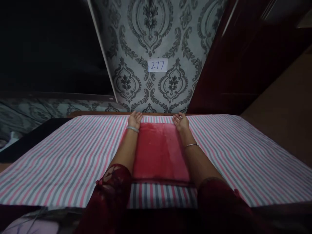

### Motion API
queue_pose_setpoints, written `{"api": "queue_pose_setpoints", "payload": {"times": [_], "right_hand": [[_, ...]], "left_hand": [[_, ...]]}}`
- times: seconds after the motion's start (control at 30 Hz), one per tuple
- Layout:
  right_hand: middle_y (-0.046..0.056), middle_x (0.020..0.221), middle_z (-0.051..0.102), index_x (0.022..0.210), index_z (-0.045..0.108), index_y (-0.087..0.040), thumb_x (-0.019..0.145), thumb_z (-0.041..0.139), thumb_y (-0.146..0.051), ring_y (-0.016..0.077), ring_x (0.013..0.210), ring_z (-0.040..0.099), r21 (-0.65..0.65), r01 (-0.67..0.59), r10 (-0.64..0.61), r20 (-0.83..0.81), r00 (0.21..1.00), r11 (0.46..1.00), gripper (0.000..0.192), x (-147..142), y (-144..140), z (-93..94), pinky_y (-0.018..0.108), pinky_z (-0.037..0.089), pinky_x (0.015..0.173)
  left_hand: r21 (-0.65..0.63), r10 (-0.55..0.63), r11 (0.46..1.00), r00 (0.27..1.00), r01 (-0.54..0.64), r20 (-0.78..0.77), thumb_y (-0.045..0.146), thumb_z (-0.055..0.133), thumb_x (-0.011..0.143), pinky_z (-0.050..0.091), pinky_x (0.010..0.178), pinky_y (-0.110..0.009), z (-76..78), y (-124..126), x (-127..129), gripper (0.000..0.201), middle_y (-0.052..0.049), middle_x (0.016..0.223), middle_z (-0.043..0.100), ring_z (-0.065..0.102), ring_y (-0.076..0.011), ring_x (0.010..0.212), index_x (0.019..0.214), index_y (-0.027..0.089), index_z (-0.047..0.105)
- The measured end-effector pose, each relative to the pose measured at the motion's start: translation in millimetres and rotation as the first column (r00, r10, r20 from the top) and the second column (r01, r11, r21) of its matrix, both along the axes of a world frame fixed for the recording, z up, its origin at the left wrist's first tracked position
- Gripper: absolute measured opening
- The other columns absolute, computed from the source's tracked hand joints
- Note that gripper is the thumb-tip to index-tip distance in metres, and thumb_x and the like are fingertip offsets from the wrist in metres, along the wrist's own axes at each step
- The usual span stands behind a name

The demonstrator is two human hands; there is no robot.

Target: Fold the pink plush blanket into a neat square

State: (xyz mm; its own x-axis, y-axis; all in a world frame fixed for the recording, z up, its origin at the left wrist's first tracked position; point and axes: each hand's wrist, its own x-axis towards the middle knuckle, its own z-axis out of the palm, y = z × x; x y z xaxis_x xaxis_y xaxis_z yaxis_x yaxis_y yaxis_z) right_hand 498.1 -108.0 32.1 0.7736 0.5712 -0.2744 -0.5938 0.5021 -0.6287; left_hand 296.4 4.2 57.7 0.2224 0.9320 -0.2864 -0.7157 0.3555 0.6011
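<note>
Head view. A folded red cloth rectangle [161, 152] lies flat at the middle of a bed sheet striped pink, grey and white [60, 159]. The cloth's long axis runs near to far, away from the person, its far short edge close to the far edge of the sheet.

The left hand [135, 120] rests on the far left corner of the cloth, fingers spread and flat, clasping nothing. The right hand [181, 122] rests on the far right corner, fingers loosely open, pressing rather than pinching. Both forearms run along the cloth's long sides and cover those edges; dark red sleeves [112, 191] hide the near corners.

On the far patterned grey wallpaper [151, 32] hangs a small white paper label reading 277 [158, 65]. Left and right of it everything is dark and hard to make out.
</note>
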Motion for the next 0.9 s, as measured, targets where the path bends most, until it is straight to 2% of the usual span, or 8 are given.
{"api": "queue_pose_setpoints", "payload": {"times": [0.13, 0.23, 0.33, 0.5, 0.6, 0.7, 0.8, 0.9], "right_hand": [[0.001, 0.080, 0.059, 0.091, 0.051, -0.020, 0.094, 0.041, -0.026, 0.0114, 0.069, 0.062, 0.016, -0.009, 0.009, 0.011, 1.000, 1.000, 0.012, -35, 3, 9.3, 0.023, 0.055, 0.066], [0.001, 0.082, 0.059, 0.092, 0.052, -0.020, 0.095, 0.041, -0.030, 0.0118, 0.072, 0.063, 0.037, -0.029, 0.028, 0.024, 0.999, 0.999, 0.016, -56, -4, 4.2, 0.024, 0.056, 0.069], [0.002, 0.087, 0.060, 0.096, 0.054, -0.020, 0.096, 0.043, -0.038, 0.0126, 0.075, 0.064, 0.065, -0.036, 0.033, 0.048, 0.998, 0.997, 0.022, -68, -20, -9.6, 0.025, 0.056, 0.071], [0.006, 0.095, 0.063, 0.099, 0.057, -0.019, 0.097, 0.043, -0.048, 0.0159, 0.083, 0.066, 0.139, -0.101, 0.090, 0.085, 0.992, 0.985, 0.032, -72, -44, -26.1, 0.031, 0.056, 0.079], [0.009, 0.103, 0.064, 0.102, 0.056, -0.019, 0.101, 0.033, -0.049, 0.0186, 0.090, 0.067, 0.177, -0.145, 0.133, 0.076, 0.988, 0.973, 0.038, -70, -51, -24.7, 0.036, 0.056, 0.082], [0.012, 0.109, 0.064, 0.106, 0.055, -0.019, 0.102, 0.026, -0.051, 0.0204, 0.096, 0.067, 0.239, -0.163, 0.168, 0.001, 0.986, 0.957, 0.043, -67, -57, -17.5, 0.040, 0.056, 0.083], [0.012, 0.109, 0.065, 0.107, 0.055, -0.019, 0.101, 0.029, -0.050, 0.0216, 0.099, 0.066, 0.289, -0.171, 0.197, -0.065, 0.978, 0.942, 0.041, -66, -69, -9.3, 0.042, 0.057, 0.083], [0.011, 0.104, 0.066, 0.104, 0.058, -0.018, 0.098, 0.041, -0.037, 0.0205, 0.095, 0.067, 0.251, -0.199, 0.199, 0.025, 0.980, 0.947, 0.026, -56, -98, -7.2, 0.037, 0.058, 0.079]], "left_hand": [[0.089, -0.055, 0.994, 0.998, 0.056, -0.017, 0.013, 0.053, 0.084, 0.051, 0.097, -0.035, 7.4, -42, 22, 0.018, -0.009, 0.095, 0.070, 0.069, -0.0211, 0.105, 0.098, 0.018, 0.063], [0.147, -0.156, 0.976, 0.986, 0.163, -0.053, 0.011, 0.055, 0.082, 0.051, 0.098, -0.039, -4.0, -74, 26, 0.017, -0.009, 0.084, 0.069, 0.071, -0.0222, 0.096, 0.095, 0.016, 0.064], [0.188, -0.212, 0.958, 0.976, 0.218, -0.051, 0.013, 0.057, 0.081, 0.050, 0.100, -0.042, -21.6, -93, 13, 0.015, -0.010, 0.082, 0.069, 0.072, -0.0234, 0.095, 0.094, 0.014, 0.064], [0.175, -0.276, 0.951, 0.955, 0.256, 0.105, 0.019, 0.052, 0.086, 0.050, 0.101, -0.043, -37.1, -98, -13, 0.015, -0.014, 0.097, 0.071, 0.068, -0.0246, 0.110, 0.094, 0.015, 0.064], [0.155, -0.344, 0.935, 0.921, 0.318, 0.184, 0.020, 0.052, 0.085, 0.050, 0.101, -0.045, -38.8, -94, -22, 0.016, -0.019, 0.109, 0.070, 0.064, -0.0278, 0.118, 0.091, 0.014, 0.065], [0.153, -0.345, 0.936, 0.908, 0.316, 0.238, 0.020, 0.050, 0.084, 0.051, 0.099, -0.047, -38.2, -91, -26, 0.018, -0.020, 0.113, 0.069, 0.062, -0.0295, 0.121, 0.091, 0.014, 0.066], [0.100, -0.317, 0.948, 0.923, 0.302, 0.217, 0.018, 0.049, 0.082, 0.053, 0.096, -0.048, -31.6, -91, -30, 0.016, -0.019, 0.110, 0.070, 0.064, -0.0297, 0.118, 0.087, 0.015, 0.064], [0.052, -0.290, 0.957, 0.954, 0.287, 0.078, 0.015, 0.048, 0.082, 0.056, 0.092, -0.044, -18.5, -95, -45, 0.013, -0.017, 0.103, 0.071, 0.068, -0.0277, 0.109, 0.081, 0.016, 0.061]]}}
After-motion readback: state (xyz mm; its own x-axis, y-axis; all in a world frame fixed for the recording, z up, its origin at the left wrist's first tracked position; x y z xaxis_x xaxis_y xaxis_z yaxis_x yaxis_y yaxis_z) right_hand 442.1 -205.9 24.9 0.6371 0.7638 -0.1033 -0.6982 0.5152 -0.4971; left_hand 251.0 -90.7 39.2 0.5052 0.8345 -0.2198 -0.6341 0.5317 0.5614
